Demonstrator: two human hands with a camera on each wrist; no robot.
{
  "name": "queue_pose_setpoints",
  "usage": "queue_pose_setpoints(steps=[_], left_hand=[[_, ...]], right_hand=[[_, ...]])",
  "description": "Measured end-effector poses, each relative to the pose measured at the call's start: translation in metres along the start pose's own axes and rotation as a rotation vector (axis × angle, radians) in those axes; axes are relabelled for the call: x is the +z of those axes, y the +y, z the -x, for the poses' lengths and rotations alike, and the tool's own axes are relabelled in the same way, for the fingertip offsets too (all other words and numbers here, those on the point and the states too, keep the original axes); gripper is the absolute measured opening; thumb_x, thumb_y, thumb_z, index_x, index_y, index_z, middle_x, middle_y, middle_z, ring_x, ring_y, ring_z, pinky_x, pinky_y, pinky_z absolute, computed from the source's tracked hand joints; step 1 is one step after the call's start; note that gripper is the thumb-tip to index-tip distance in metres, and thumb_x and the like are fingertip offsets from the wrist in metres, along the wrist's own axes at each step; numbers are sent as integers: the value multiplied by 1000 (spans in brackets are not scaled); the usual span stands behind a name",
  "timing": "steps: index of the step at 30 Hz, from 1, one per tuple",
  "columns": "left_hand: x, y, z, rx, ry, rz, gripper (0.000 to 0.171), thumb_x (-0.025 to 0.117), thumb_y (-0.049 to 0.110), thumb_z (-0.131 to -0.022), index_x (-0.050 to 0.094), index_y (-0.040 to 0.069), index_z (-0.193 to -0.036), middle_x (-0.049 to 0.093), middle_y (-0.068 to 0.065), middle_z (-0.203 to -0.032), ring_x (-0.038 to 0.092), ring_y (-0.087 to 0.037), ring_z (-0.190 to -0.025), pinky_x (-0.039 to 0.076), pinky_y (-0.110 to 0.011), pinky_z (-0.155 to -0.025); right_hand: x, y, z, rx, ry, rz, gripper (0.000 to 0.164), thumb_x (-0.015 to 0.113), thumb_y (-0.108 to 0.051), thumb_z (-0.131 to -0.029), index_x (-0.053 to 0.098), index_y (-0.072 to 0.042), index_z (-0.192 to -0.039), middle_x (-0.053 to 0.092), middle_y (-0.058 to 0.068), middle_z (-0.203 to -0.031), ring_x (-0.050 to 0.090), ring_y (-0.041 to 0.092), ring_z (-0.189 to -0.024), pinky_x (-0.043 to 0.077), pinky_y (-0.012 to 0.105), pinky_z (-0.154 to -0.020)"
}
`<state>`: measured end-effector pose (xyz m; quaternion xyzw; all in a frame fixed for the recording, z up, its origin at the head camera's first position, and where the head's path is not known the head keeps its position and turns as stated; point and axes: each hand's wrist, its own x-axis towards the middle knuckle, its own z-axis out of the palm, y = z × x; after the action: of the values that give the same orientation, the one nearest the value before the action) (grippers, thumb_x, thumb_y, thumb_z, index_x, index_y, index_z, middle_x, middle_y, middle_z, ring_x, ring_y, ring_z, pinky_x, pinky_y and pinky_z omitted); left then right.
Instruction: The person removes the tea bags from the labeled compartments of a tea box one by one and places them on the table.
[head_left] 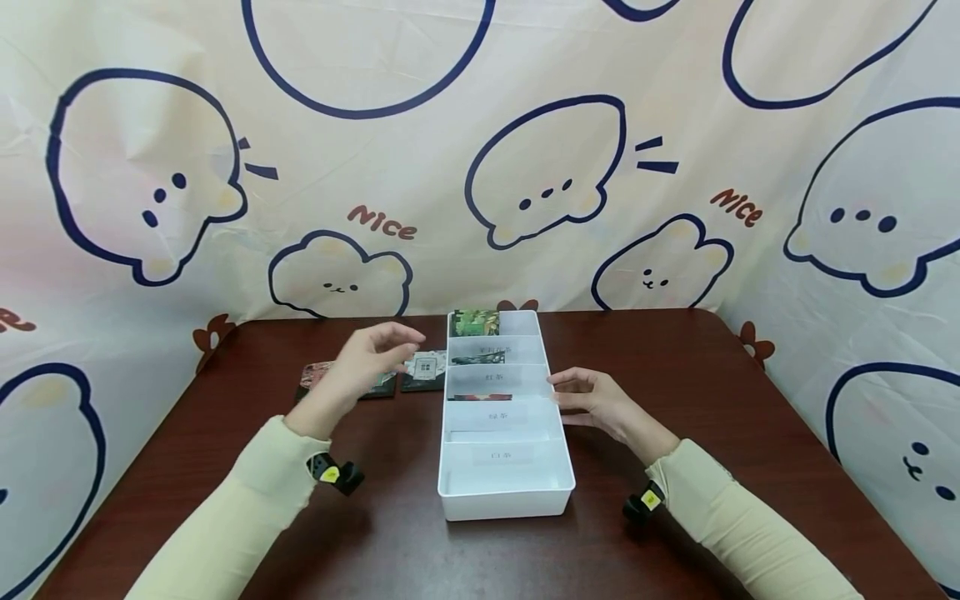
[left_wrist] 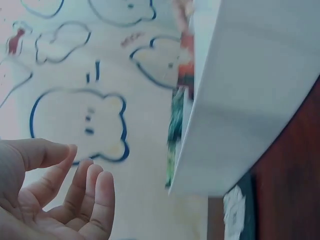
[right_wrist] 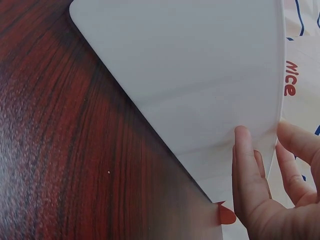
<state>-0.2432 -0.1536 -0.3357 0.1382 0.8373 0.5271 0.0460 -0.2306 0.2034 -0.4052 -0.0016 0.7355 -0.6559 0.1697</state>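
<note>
A long white divided tray (head_left: 564, 477) stands on the dark wooden table, with labelled white dividers and a few picture cards standing in its far compartments. A green picture card (head_left: 474, 322) sits in the farthest one. My left hand (head_left: 375, 358) hovers left of the tray above some cards (head_left: 423, 369) lying on the table, fingers relaxed and holding nothing. In the left wrist view the left hand (left_wrist: 65, 195) shows loosely spread fingers beside the tray wall (left_wrist: 240, 100). My right hand (head_left: 592, 398) rests with straight fingers against the tray's right wall (right_wrist: 200, 85).
Dark picture cards (head_left: 324, 377) lie flat on the table left of the tray. A cream cloth printed with cartoon animals (head_left: 547, 175) hangs behind and at both sides. The table (head_left: 712, 392) extends to the right of the tray.
</note>
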Motion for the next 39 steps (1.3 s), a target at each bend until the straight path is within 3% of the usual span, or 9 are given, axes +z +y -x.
queue_pose_setpoints(steps=[4, 9, 14, 22, 30, 39], left_hand=[[19, 2, 3, -23, -35, 5, 25, 60, 19, -97, 64, 7, -118, 62, -14, -123, 61, -23, -96, 56, -32, -80], [38, -5, 2, -39, -89, 13, 25, 60, 13, -96, 64, 1, -117, 60, -16, -125, 61, -33, -100, 57, -40, -83], [51, -14, 2, -35, -119, 6, 22, 62, 11, -94, 66, 0, -113, 64, -14, -111, 61, -34, -93, 56, -45, -81], [59, -21, 1, -22, -139, -13, 20, 68, 10, -89, 69, 1, -107, 60, -9, -90, 53, -21, -73, 53, -44, -71], [64, -22, -1, -47, -143, -81, 12, 71, 10, -87, 73, 7, -99, 54, -6, -81, 48, -19, -71, 43, -28, -60], [67, -22, -2, -41, -124, -114, 7, 71, 11, -87, 74, 9, -93, 54, -4, -74, 46, -18, -66, 40, -28, -57]], right_hand=[[0, 0, 0, 4, 0, -2, 44, 70, -6, -88, 55, 2, -128, 59, 14, -113, 66, 19, -90, 58, 43, -82], [0, -1, 1, 8, 6, 3, 43, 70, -6, -88, 55, 2, -128, 58, 15, -116, 65, 18, -91, 57, 44, -84], [0, -1, 2, 13, 11, 4, 42, 70, -7, -88, 57, 0, -126, 58, 15, -117, 66, 18, -91, 57, 44, -84], [0, 0, 1, 11, 9, -3, 42, 71, -8, -87, 58, 0, -126, 58, 15, -117, 66, 19, -91, 57, 43, -83], [0, -1, 2, 1, 1, -2, 41, 70, -7, -88, 57, 1, -126, 58, 15, -116, 66, 19, -91, 57, 44, -84], [0, -1, 1, -3, -7, 2, 43, 70, -7, -88, 56, 1, -127, 58, 15, -116, 66, 19, -91, 56, 46, -86]])
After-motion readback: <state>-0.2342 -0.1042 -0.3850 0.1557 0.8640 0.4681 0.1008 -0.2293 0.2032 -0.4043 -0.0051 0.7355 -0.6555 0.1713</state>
